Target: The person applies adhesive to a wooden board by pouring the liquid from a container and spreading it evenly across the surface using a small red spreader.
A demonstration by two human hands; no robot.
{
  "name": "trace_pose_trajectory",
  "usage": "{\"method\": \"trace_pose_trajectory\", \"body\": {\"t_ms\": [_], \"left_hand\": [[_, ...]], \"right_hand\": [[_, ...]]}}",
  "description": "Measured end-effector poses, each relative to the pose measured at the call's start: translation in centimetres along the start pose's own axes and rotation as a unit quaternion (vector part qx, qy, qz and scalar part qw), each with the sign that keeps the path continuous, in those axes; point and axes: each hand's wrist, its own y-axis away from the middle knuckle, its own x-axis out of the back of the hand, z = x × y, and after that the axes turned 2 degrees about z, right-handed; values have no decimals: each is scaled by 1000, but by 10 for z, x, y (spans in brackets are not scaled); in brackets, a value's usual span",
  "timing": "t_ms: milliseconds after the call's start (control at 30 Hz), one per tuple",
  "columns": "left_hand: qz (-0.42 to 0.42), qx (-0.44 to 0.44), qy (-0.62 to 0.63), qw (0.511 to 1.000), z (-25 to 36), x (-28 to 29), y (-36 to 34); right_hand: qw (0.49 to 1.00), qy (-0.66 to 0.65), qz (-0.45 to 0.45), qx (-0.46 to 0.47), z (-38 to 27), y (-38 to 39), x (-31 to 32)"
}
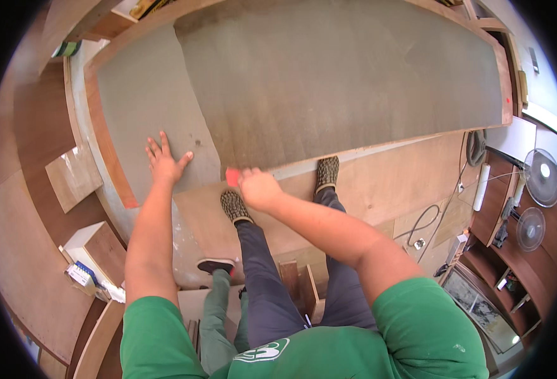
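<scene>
A large grey panel (pixel 146 82) with a wooden border (pixel 100 136) spreads out in front of me. Its left part is lighter, and a darker grey sheet or layer (pixel 348 82) covers the rest up to a wavy edge. My left hand (pixel 165 165) lies flat on the lighter part, fingers spread, with nothing in it. Closed around a small flat red scraper-like piece (pixel 232 176), my right hand (pixel 259 188) is at the panel's near edge, by the lower corner of the darker area. My fingers hide part of the red piece.
A plywood sheet (pixel 379 183) lies under my feet. Another person's green-trousered leg (pixel 214 316) is close behind on the left. Cables (pixel 426 218) and two fans (pixel 541 178) are at the right. A white-and-brown box (pixel 92 249) stands at the left.
</scene>
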Motion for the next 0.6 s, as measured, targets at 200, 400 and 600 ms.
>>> {"method": "trace_pose_trajectory", "body": {"t_ms": [200, 400, 600], "left_hand": [[-47, 50, -48, 996, 22, 22, 9], [127, -33, -23, 991, 28, 21, 21], [-86, -91, 437, 891, 122, 40, 118]], "right_hand": [[977, -196, -24, -86, 44, 75, 49], [898, -289, 54, -329, 166, 222, 93], [791, -299, 87, -526, 233, 364, 103]]}}
